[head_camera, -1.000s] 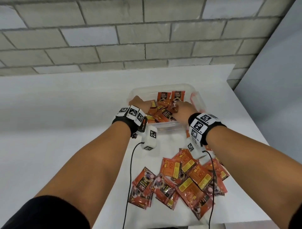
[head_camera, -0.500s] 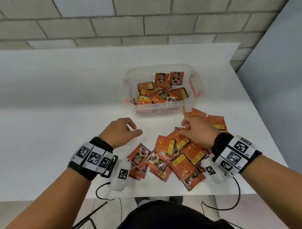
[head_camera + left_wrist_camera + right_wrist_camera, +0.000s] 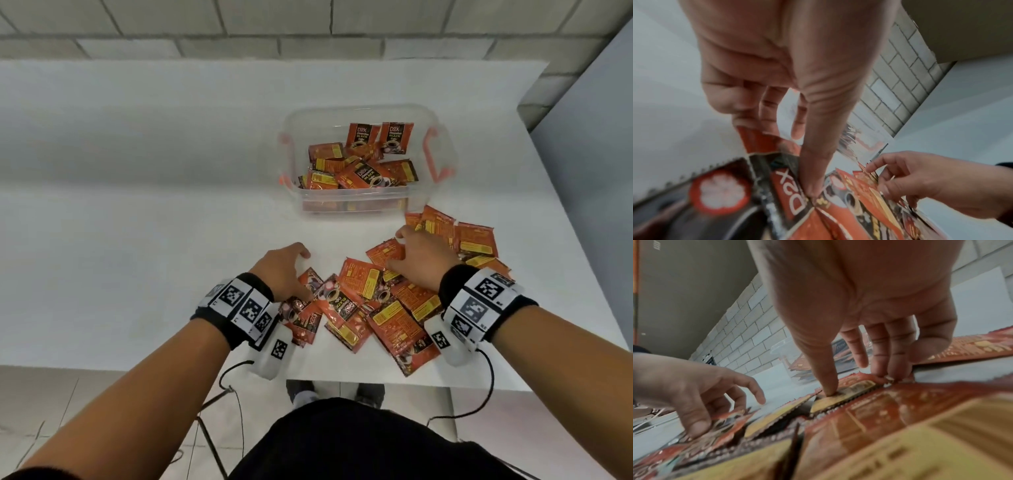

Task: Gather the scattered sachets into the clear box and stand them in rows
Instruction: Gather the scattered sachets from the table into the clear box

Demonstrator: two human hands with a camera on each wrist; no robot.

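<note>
The clear box (image 3: 424,202) with orange handles stands on the white table (image 3: 137,222). It holds several orange-and-black sachets (image 3: 359,171) lying loose, with two upright at the back (image 3: 376,137). A pile of scattered sachets (image 3: 387,308) lies nearer to me, by the front edge. My left hand (image 3: 303,274) is over the pile's left end, thumb pressing on a sachet (image 3: 789,199), fingers bent at its far edge. My right hand (image 3: 397,250) is spread on the pile's far side, thumb and fingertips pressing down on a sachet (image 3: 857,384). Neither hand has lifted anything.
The table's front edge (image 3: 342,380) is just behind the pile. A grey wall (image 3: 589,171) stands close along the right and a block wall (image 3: 308,27) behind the table. Cables hang from both wrist cameras.
Both hands have come back out of the box to the pile near me. Over the last half second they have dropped onto the sachets.
</note>
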